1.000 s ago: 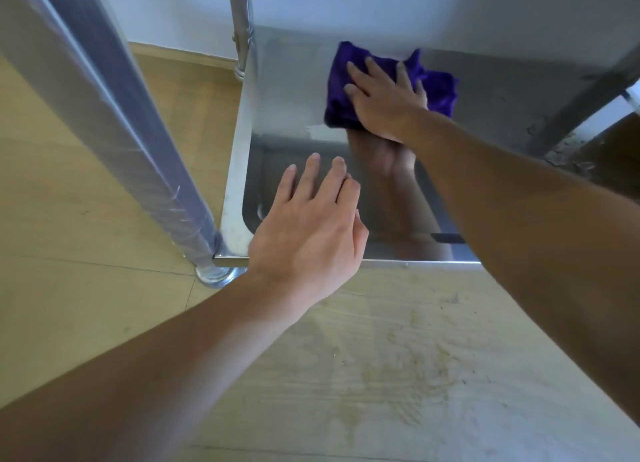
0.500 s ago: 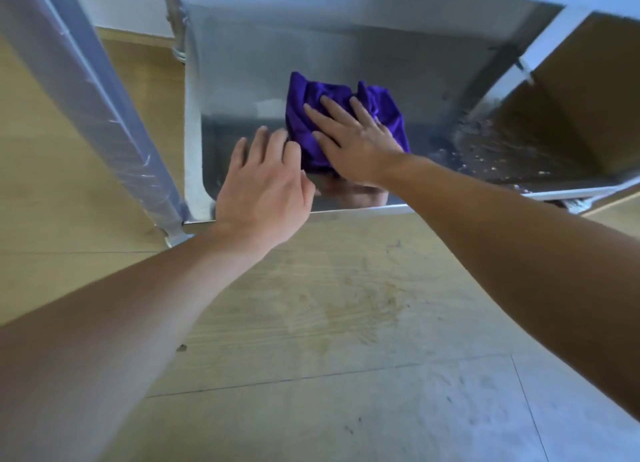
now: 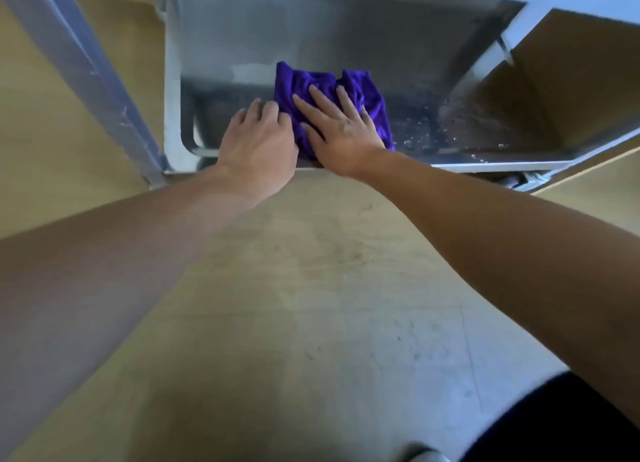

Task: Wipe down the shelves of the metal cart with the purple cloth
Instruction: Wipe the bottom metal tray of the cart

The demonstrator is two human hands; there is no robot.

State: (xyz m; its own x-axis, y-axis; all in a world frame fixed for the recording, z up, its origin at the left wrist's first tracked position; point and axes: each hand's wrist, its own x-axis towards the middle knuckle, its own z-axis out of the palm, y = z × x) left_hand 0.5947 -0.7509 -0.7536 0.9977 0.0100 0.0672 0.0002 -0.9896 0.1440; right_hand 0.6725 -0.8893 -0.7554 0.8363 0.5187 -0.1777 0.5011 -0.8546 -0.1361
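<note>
Cloth (image 3: 360, 94) bunched on shelf (image 3: 242, 39), near front edge. Our right hand (image 3: 341, 136) flat, fingers spread, pressing cloth down. Left hand (image 3: 258, 143) open, resting at front edge just beside cloth. Soft, light, rumples easily: palm pressure beats pinching. No clear long axis. Droplets (image 3: 422, 139) right of cloth.

head cam | looks steeply down, forward | close, slightly blurred, over shelf (image 3: 346, 28)

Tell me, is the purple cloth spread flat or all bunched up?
Bunched up. The purple cloth shows folds and wrinkles under the right hand on the shelf.
</note>
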